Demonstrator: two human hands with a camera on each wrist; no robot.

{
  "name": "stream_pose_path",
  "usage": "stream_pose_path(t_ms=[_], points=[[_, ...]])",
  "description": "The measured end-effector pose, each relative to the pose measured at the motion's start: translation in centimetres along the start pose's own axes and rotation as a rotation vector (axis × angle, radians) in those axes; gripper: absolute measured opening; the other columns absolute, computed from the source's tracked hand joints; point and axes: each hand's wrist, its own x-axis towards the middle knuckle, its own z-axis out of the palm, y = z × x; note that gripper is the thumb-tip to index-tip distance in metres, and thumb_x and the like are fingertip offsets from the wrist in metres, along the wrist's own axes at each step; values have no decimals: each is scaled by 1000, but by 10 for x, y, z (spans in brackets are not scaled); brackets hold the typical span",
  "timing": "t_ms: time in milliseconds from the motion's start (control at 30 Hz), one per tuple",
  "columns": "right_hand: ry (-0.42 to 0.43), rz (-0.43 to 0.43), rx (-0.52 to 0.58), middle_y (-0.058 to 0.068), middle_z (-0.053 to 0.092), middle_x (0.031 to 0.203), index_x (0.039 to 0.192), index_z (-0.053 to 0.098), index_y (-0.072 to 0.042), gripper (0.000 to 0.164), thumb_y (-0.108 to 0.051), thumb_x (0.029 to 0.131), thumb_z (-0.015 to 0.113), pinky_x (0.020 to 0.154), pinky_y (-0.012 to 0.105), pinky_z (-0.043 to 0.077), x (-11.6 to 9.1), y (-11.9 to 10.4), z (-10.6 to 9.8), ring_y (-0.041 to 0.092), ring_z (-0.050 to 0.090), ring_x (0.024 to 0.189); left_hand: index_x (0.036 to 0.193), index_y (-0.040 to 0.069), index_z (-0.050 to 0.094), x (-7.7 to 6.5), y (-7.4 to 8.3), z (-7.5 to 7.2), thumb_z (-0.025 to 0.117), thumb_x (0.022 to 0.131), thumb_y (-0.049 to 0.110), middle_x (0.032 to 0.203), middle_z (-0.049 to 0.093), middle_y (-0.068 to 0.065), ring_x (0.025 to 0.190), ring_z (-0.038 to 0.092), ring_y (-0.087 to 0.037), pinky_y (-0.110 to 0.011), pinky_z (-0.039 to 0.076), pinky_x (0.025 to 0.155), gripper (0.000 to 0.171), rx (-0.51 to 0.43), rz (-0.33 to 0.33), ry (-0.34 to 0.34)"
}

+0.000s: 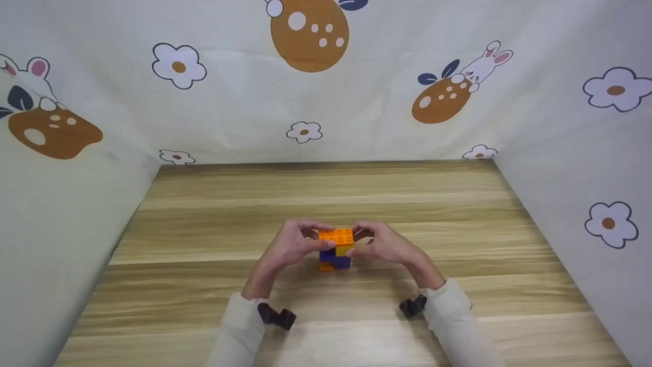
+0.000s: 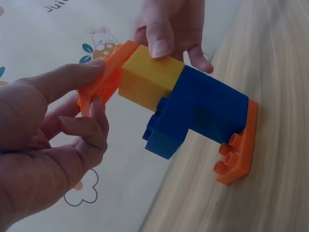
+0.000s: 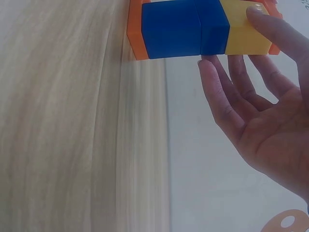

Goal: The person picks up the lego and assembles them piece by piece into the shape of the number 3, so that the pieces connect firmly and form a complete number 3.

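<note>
A stack of toy building bricks stands upright on the tabletop between the hands. Its base is a flat orange brick [image 2: 248,140] with bare studs at one end. Above come blue bricks [image 2: 217,104], one jutting sideways, then a yellow brick [image 3: 241,31]. A second flat orange brick [image 1: 336,236] lies at the top, studs up, tilted against the yellow one in the left wrist view. My left hand [image 1: 295,244] pinches this top orange brick between thumb and fingers. From the other side my right hand [image 1: 384,244] grips the yellow brick, thumb on its near face.
The wood-grain table [image 1: 204,214] stretches around the stack on all sides. Pale cloth walls [image 1: 229,112] with printed flowers and rabbits enclose its back, left and right. A black wrist device [image 1: 277,317] sits at each cuff.
</note>
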Motion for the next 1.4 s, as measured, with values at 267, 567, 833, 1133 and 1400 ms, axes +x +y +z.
stream_pose_path(t_ms=[267, 567, 833, 1133, 1400], points=[[2, 3, -6, 9, 69, 117, 111, 67, -11, 33, -22, 83, 82, 96, 43, 51, 0, 0, -1, 25, 63, 111, 112, 14, 77, 4, -6, -2, 83, 82, 27, 116, 71, -8, 84, 60, -18, -27, 50, 72, 33, 33, 41, -23], [-3, -15, -11, 10, 68, 118, 112, 67, -10, 32, -21, 84, 81, 99, 50, 50, 0, 1, -1, 27, 63, 112, 110, 17, 77, 1, 2, -1, 83, 83, 23, 114, 69, -7, 86, 59, -20, -28, 50, 73, 29, 85, 39, -19], [2, 7, -18, 8, 68, 118, 113, 67, -11, 34, -23, 85, 81, 96, 42, 51, 0, 0, -1, 26, 63, 113, 110, 17, 78, 1, 3, -1, 83, 83, 23, 112, 68, -6, 87, 58, -21, -29, 50, 74, 28, 83, 35, -31], [-4, 25, -21, 8, 68, 120, 116, 66, -12, 36, -24, 85, 81, 99, 46, 50, 0, -2, 0, 27, 62, 115, 110, 15, 78, -1, 4, -3, 83, 83, 23, 110, 66, -7, 90, 57, -21, -30, 49, 77, 29, 88, 63, -33], [-20, 25, -28, 9, 68, 120, 117, 67, -11, 38, -23, 84, 82, 102, 51, 49, 2, 3, 2, 28, 62, 115, 112, 16, 76, 1, 1, -4, 82, 84, 25, 115, 65, -7, 86, 59, -20, -32, 52, 72, 31, 58, 27, -49]])
